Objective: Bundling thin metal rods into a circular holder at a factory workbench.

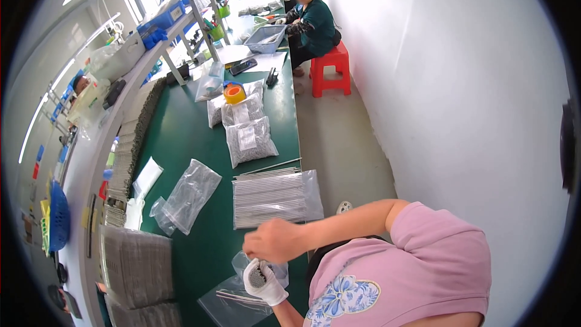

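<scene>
My left hand (266, 283), in a white glove, is wrapped around a bundle of thin metal rods (258, 277), whose packed ends face up. Bare and closed, my right hand (272, 240) is just above the bundle, fingertips pointing down toward it; what they pinch, if anything, is hidden. Beneath the gloved hand, a clear plastic bag (215, 304) lies on the green table (196, 266), with a few loose rods (242, 296) over it. Beyond my right hand is a clear bag of long metal rods (267, 197) in a neat row, with a few loose rods (269, 166) along its far side.
Filled clear bags (248, 142) and a yellow tape roll (234, 92) lie farther up the table. An empty clear bag (192, 197) and wrapped stacks (136, 266) are at left, below a shelf (112, 127). A co-worker (315, 27) sits on a red stool (330, 69) beside a blue-grey basket (265, 39).
</scene>
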### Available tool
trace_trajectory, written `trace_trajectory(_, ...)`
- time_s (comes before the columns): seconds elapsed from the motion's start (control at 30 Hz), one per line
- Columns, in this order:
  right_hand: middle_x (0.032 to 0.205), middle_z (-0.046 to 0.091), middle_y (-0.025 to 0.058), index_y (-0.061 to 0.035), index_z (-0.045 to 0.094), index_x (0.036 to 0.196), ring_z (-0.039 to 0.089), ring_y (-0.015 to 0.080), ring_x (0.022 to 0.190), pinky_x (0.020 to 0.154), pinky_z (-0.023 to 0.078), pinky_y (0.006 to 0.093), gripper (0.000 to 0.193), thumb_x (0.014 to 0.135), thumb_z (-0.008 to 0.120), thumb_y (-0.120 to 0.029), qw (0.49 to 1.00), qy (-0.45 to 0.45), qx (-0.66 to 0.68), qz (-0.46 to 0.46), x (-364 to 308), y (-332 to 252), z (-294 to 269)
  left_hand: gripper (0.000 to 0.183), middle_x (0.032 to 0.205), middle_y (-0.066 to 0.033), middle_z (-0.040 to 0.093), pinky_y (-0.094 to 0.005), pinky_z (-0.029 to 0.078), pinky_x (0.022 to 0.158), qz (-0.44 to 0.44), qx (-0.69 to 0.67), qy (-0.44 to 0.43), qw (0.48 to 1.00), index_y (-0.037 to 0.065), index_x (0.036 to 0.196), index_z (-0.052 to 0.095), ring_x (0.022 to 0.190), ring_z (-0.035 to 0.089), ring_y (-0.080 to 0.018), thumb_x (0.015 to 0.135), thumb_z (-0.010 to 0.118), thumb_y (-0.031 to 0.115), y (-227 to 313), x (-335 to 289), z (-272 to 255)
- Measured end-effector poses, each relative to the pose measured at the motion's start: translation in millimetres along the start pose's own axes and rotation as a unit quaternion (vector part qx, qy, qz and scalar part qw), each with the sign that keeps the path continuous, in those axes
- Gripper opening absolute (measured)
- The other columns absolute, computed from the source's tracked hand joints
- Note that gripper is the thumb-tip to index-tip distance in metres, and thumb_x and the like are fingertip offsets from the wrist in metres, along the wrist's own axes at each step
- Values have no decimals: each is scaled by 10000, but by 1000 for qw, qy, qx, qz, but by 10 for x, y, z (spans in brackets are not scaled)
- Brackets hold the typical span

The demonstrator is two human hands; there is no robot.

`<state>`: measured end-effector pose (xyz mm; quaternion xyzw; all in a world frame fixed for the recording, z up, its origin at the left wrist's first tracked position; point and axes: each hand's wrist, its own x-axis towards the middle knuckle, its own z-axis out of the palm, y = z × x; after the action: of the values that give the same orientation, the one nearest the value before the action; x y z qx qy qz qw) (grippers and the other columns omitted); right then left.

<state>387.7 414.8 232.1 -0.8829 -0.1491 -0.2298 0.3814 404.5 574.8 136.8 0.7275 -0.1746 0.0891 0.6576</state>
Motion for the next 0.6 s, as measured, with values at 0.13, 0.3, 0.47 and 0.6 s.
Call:
trace_trajectory(0.13,745,578,67,-95,567,873,604,234,598,546,484,347,81,802,603,-87,980,157,-111,-43,315,-57,-963,175,897,-96,628,-306,475,770,-15,-14,-34,999,-4,893,609,822,593,-193,736,629,-79,168,87,99)
trace_trajectory(0.3,742,647,82,36,599,889,658,136,689,585,503,233,153,879,566,-114,920,357,58,150,515,484,-1865,192,904,-93,616,-304,479,767,30,-11,2,999,21,839,594,821,592,-204,704,652,-101,156,227,56)
trace_trajectory(0.47,664,635,85,14,590,809,641,144,597,534,501,251,187,887,540,-148,823,461,24,331,-155,1782,-1913,177,878,-92,616,-305,474,761,6,-17,-15,1000,10,845,600,815,589,-201,711,646,-96,77,235,119)
trace_trajectory(0.6,632,651,84,-13,597,790,632,160,535,504,491,294,210,889,526,-184,689,548,51,471,-679,2618,-1137,149,842,-88,603,-301,460,761,-17,7,-24,1000,-5,837,593,792,572,-194,722,613,-98,106,177,6)
